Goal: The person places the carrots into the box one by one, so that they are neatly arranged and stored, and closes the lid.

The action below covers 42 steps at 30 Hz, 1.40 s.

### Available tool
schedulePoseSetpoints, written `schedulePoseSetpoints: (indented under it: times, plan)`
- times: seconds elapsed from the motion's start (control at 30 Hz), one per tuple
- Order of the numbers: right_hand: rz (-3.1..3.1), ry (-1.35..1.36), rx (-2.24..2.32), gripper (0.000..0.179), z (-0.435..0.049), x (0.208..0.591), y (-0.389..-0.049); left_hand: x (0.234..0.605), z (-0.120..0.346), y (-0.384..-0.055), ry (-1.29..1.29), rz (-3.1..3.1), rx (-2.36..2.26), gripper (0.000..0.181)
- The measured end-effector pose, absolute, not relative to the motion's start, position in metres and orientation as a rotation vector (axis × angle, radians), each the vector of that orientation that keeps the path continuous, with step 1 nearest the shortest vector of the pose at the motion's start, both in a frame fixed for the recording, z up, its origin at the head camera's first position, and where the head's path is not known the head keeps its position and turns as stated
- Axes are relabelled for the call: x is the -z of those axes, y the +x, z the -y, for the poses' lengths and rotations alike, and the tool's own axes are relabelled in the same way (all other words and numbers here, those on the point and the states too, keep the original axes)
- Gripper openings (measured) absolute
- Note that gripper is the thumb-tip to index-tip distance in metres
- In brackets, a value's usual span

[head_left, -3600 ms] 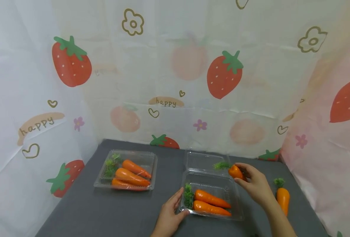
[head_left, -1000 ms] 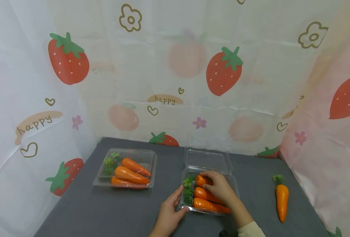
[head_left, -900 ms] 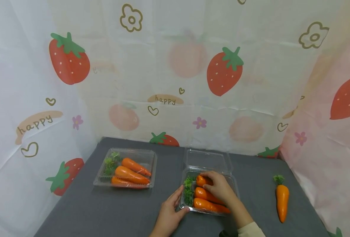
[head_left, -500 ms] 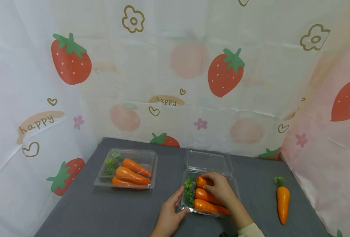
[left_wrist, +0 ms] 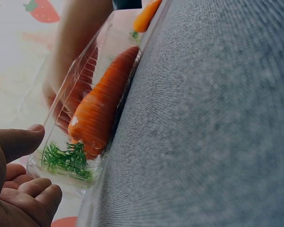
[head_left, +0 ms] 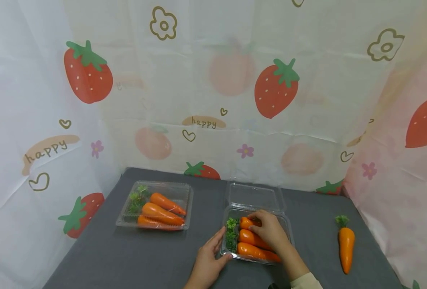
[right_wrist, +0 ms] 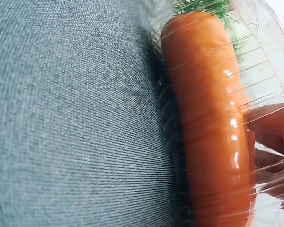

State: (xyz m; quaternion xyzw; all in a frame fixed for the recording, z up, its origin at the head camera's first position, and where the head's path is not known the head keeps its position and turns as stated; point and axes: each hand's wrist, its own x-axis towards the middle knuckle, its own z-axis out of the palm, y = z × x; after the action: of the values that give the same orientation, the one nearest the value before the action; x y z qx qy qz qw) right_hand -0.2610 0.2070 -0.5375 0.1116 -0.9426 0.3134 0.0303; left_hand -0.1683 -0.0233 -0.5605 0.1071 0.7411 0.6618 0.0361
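A clear plastic clamshell box [head_left: 290, 230] stands on the grey table with its lid [head_left: 253, 196] tipped back. Three toy carrots lie side by side in it, green tops to the left. My right hand [head_left: 269, 230] reaches in and pinches the rearmost carrot [head_left: 246, 222] near its thick end; the palm covers the rest of it. The front carrot [right_wrist: 210, 118] shows through the wall in the right wrist view. At the box's left side, my left hand [head_left: 208, 261] holds the front corner between thumb and fingers; the left wrist view shows the thumb [left_wrist: 21, 142] at the rim.
A second clear box [head_left: 188, 200], lid down, stands at the left with three carrots [head_left: 163, 213] inside. One loose carrot [head_left: 346, 249] lies on the table [head_left: 145, 261] at the right. Printed curtains [head_left: 213, 80] hang behind and at both sides.
From 3.6 seconds ago, my right hand has carried the third carrot from above the box's right rear corner leftward and down into the box. Over the last second both hands have stayed in place.
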Motion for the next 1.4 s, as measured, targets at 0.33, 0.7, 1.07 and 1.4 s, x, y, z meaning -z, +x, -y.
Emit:
schedulePoseSetpoints:
  times: [0.33, 0.7, 1.07, 1.4]
  plan:
    - [2.892, 0.360, -0.928, 0.027, -0.208, 0.533, -0.257, 0.562, 0.023, -0.170, 0.324, -2.276, -2.033, 0.078]
    - [2.831, 0.334, -0.963, 0.028, -0.212, 0.521, -0.240, 0.562, 0.024, -0.171, 0.327, -2.266, -2.037, 0.079]
    - [2.576, 0.367, -0.883, 0.036, -0.236, 0.518, -0.207, 0.560, 0.025, -0.170, 0.333, -2.247, -2.042, 0.079]
    - [2.455, 0.247, -0.778, 0.042, -0.272, 0.525, -0.179, 0.562, 0.029, -0.170, 0.325, -2.237, -2.018, 0.079]
